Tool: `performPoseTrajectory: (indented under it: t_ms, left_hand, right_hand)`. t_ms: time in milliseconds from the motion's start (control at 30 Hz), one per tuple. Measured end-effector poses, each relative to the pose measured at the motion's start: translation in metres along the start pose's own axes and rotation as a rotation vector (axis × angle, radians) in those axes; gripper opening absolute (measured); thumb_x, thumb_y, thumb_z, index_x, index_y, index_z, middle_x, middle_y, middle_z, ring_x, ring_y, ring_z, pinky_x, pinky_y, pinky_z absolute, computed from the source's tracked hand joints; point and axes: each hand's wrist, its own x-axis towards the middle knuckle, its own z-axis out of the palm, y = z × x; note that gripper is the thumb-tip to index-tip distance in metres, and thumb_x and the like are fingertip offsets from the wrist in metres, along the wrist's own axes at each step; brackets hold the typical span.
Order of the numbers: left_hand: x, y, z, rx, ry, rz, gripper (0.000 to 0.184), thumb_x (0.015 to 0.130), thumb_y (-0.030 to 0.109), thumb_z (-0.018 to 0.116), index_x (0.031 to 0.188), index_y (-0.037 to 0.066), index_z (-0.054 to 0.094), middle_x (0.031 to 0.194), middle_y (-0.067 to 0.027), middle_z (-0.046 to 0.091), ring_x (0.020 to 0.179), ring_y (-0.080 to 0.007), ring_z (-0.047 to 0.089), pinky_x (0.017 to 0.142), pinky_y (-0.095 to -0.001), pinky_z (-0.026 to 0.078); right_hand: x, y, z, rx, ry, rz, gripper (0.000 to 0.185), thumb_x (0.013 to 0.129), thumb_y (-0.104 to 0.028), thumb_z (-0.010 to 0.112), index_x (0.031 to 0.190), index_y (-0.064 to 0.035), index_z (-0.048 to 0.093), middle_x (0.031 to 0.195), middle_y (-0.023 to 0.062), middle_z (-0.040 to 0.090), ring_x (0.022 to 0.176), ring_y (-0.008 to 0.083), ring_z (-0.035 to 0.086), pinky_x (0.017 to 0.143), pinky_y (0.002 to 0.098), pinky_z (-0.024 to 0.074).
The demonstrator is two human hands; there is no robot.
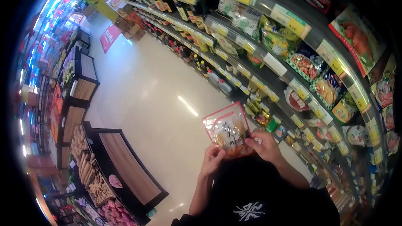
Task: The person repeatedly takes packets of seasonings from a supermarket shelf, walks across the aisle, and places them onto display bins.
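A clear food packet (pixel 227 130) with a red border and dark lettering is held up in front of my dark shirt. My left hand (pixel 212 159) is closed on its lower left corner, thumb on the front. My right hand (pixel 264 144) pinches its right edge, thumb on the front and fingers behind. Orange-brown contents show through the lower part of the packet. The packet leans slightly, its top over the pale floor (pixel 155 88).
Long shelves (pixel 268 54) of packets and bottles with price tags run along the right. At the left stand produce bins (pixel 125 163) with root vegetables (pixel 87 165) and onions (pixel 115 213). Farther off are cardboard boxes (pixel 135 31) and a pink floor sign (pixel 109 38).
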Motion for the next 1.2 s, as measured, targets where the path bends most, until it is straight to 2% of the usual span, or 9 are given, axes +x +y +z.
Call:
performPoseTrajectory:
  t_ms: [167, 333, 400, 567, 733, 867, 933, 1100, 1200]
  left_hand:
    - [-0.026, -0.030, -0.037, -0.074, 0.010, 0.009, 0.047, 0.083, 0.026, 0.064, 0.118, 0.001, 0.047, 0.113, -0.0102, 0.057, 0.102, -0.0207, 0.056, 0.089, -0.0374, 0.045]
    - [-0.075, -0.034, -0.055, 0.023, 0.288, 0.120, 0.022, 0.088, 0.011, 0.055, 0.108, 0.001, 0.052, 0.099, -0.0056, 0.061, 0.089, -0.0134, 0.058, 0.082, -0.0295, 0.047]
    - [-0.102, -0.048, -0.069, 0.106, 0.440, 0.152, 0.014, 0.089, 0.006, 0.051, 0.103, 0.002, 0.053, 0.090, -0.0027, 0.059, 0.079, -0.0093, 0.055, 0.077, -0.0259, 0.045]
    - [-0.180, -0.036, -0.082, -0.021, 0.613, 0.190, 0.017, 0.089, 0.008, 0.051, 0.104, 0.001, 0.054, 0.095, -0.0034, 0.059, 0.085, -0.0082, 0.055, 0.076, -0.0220, 0.043]
    - [-0.240, -0.045, -0.102, -0.247, 0.592, 0.108, 0.026, 0.091, 0.013, 0.050, 0.114, 0.001, 0.052, 0.092, -0.0029, 0.060, 0.079, -0.0082, 0.055, 0.071, -0.0236, 0.046]
    - [-0.271, -0.039, -0.100, -0.081, 0.676, 0.164, 0.027, 0.092, 0.015, 0.049, 0.114, 0.000, 0.052, 0.100, -0.0060, 0.060, 0.085, -0.0106, 0.058, 0.072, -0.0251, 0.048]
    - [-0.284, -0.038, -0.102, 0.015, 0.722, 0.187, 0.027, 0.092, 0.015, 0.049, 0.114, 0.000, 0.052, 0.102, -0.0067, 0.060, 0.088, -0.0113, 0.058, 0.073, -0.0253, 0.049]
    - [-0.324, -0.037, -0.111, -0.066, 0.657, 0.365, 0.028, 0.091, 0.014, 0.051, 0.115, -0.001, 0.052, 0.103, -0.0059, 0.060, 0.090, -0.0115, 0.058, 0.076, -0.0249, 0.049]
    - [-0.356, -0.036, -0.114, -0.084, 0.697, 0.312, 0.028, 0.090, 0.014, 0.052, 0.115, 0.000, 0.052, 0.103, -0.0057, 0.060, 0.091, -0.0118, 0.057, 0.079, -0.0258, 0.048]
  right_hand:
    - [-0.005, 0.016, 0.032, -0.075, -0.093, 0.028, 0.018, 0.082, -0.014, 0.062, 0.082, 0.0031, 0.058, 0.068, 0.0126, 0.054, 0.063, 0.0188, 0.052, 0.061, 0.0296, 0.0403]
    - [-0.029, 0.000, 0.080, -0.087, -0.294, 0.099, 0.014, 0.077, -0.009, 0.063, 0.079, 0.0026, 0.055, 0.068, 0.0111, 0.056, 0.064, 0.0145, 0.054, 0.059, 0.0295, 0.0432]
    - [-0.043, 0.002, 0.109, -0.129, -0.402, -0.009, 0.013, 0.077, -0.008, 0.063, 0.079, 0.0025, 0.055, 0.069, 0.0110, 0.056, 0.066, 0.0156, 0.055, 0.060, 0.0295, 0.0436]
    - [-0.065, 0.012, 0.170, -0.162, -0.565, -0.197, 0.014, 0.078, -0.009, 0.063, 0.079, 0.0024, 0.055, 0.070, 0.0111, 0.055, 0.065, 0.0169, 0.055, 0.061, 0.0304, 0.0435]
    - [-0.085, 0.011, 0.210, -0.148, -0.677, 0.064, 0.021, 0.081, -0.016, 0.064, 0.090, 0.0021, 0.058, 0.079, 0.0088, 0.062, 0.074, 0.0125, 0.057, 0.066, 0.0276, 0.0454]
    - [-0.111, 0.006, 0.233, -0.109, -0.773, 0.071, 0.025, 0.081, -0.017, 0.065, 0.097, 0.0020, 0.058, 0.083, 0.0067, 0.063, 0.074, 0.0099, 0.058, 0.065, 0.0246, 0.0464]
    - [-0.122, -0.001, 0.246, -0.051, -0.772, 0.289, 0.027, 0.081, -0.016, 0.065, 0.099, 0.0026, 0.058, 0.082, 0.0059, 0.062, 0.069, 0.0092, 0.058, 0.060, 0.0226, 0.0468]
    - [-0.134, 0.004, 0.276, 0.017, -0.869, 0.262, 0.025, 0.081, -0.010, 0.064, 0.101, 0.0026, 0.056, 0.082, 0.0087, 0.063, 0.067, 0.0121, 0.060, 0.062, 0.0236, 0.0488]
    - [-0.147, 0.002, 0.298, 0.039, -0.925, 0.295, 0.025, 0.080, -0.009, 0.065, 0.101, 0.0029, 0.056, 0.082, 0.0085, 0.063, 0.068, 0.0127, 0.060, 0.062, 0.0241, 0.0489]
